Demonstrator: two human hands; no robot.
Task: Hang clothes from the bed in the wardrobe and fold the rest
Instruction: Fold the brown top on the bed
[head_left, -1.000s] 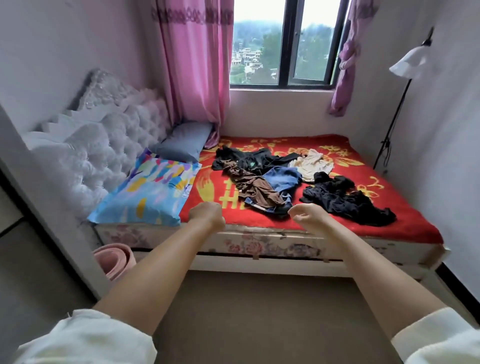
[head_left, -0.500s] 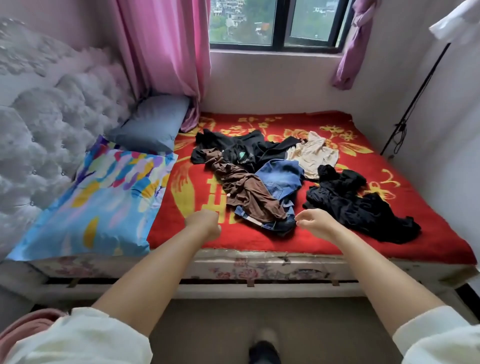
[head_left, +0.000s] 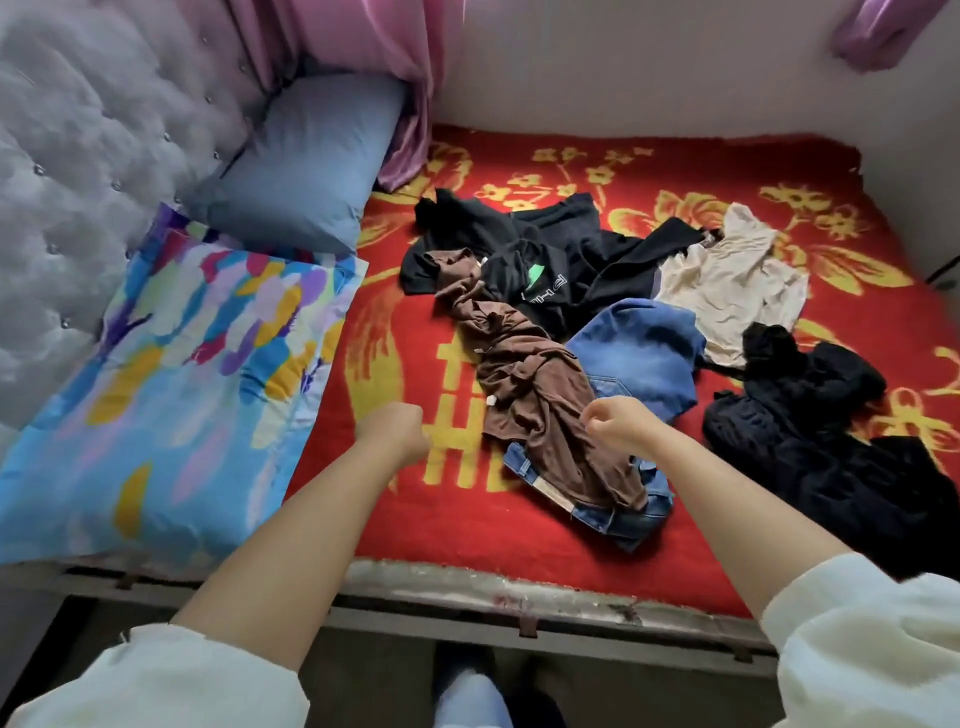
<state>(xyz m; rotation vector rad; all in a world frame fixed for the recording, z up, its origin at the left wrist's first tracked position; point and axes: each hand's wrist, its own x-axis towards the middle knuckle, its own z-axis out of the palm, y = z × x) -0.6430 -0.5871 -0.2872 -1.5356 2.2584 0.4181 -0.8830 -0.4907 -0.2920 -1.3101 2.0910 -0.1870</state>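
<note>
1. Clothes are lying in a loose heap on the red blanket (head_left: 405, 499) of the bed, from the centre out toward 3 o'clock, so the task is looking barely begun: nothing is folded, and no wardrobe or hanger is showing.
2. A brown garment (head_left: 540, 395) is trailing from 11 o'clock of the heap down to 6 o'clock, draping over blue jeans (head_left: 641, 353).
3. A black printed top (head_left: 550, 270) is sitting at 12 o'clock, a beige top (head_left: 727, 291) at 2 o'clock, and a black bundle (head_left: 826, 441) at 4 o'clock, apart from the jeans.
4. The right hand (head_left: 615, 423) is hovering over the brown garment with fingers curled in; whether they are pinching cloth cannot be told.
5. The left hand (head_left: 395, 431) is hanging over bare blanket at 8 o'clock of the heap, fingers curled together, holding nothing.
6. The black top is bearing pale block letters beside a green patch, too creased to read; a large yellow character is showing on the blanket, and a tan waistband patch on the jeans is illegible.
7. A patterned pillow (head_left: 171, 374) and a blue pillow (head_left: 306, 171) are lying at 9 and 11 o'clock.
</note>
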